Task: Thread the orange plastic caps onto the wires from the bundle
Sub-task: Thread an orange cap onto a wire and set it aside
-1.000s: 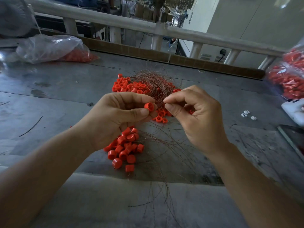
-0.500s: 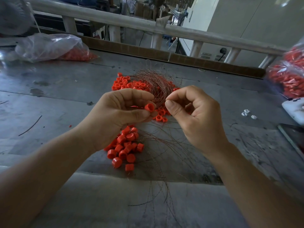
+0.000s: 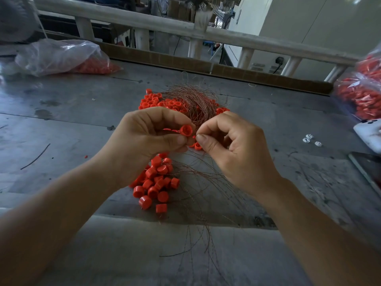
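A grey metal table (image 3: 61,124) carries a copper wire bundle (image 3: 191,100) lying over loose caps (image 3: 152,102), with a nearer cap heap (image 3: 156,182). The left hand (image 3: 148,141) pinches one orange cap (image 3: 186,130). Just beside it, the right hand (image 3: 233,149) pinches a strand of the wire bundle between thumb and forefinger.

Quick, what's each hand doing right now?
Left hand: pinching a small round orange plastic cap.
Right hand: pinching, seemingly, a thin copper-coloured wire at the cap.
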{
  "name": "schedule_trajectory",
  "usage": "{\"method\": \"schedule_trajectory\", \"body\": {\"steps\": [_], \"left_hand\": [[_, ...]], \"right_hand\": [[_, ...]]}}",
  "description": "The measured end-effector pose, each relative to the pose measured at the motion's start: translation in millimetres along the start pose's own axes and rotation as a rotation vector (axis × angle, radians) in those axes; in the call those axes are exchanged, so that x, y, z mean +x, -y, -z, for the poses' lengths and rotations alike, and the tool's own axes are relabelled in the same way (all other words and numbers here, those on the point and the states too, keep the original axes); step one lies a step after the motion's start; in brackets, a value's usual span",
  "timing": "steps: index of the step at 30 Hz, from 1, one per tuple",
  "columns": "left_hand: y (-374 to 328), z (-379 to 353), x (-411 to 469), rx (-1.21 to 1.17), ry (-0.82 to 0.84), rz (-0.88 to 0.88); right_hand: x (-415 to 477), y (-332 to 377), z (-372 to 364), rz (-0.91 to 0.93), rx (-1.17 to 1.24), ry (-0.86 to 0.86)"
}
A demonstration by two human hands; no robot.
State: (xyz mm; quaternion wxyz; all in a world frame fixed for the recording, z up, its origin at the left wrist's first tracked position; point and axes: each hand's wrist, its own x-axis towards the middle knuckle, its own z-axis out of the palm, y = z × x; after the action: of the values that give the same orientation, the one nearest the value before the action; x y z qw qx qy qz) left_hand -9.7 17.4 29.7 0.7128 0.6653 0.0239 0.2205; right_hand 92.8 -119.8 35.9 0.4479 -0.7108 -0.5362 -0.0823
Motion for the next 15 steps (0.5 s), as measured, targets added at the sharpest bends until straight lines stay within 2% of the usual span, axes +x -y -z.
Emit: {"method": "schedule_trajectory", "body": {"steps": [8,15], "left_hand": [[-1.9,-1.9,0.0,-0.173,0.001,0.061],[-3.0,-2.4,0.0,-0.198,-0.006,0.083]], "right_hand": [[0.8,0.5,3.4,-0.024,-0.020,-0.002],[1.0,1.1,4.4,-0.024,-0.029,-0.005]]}}
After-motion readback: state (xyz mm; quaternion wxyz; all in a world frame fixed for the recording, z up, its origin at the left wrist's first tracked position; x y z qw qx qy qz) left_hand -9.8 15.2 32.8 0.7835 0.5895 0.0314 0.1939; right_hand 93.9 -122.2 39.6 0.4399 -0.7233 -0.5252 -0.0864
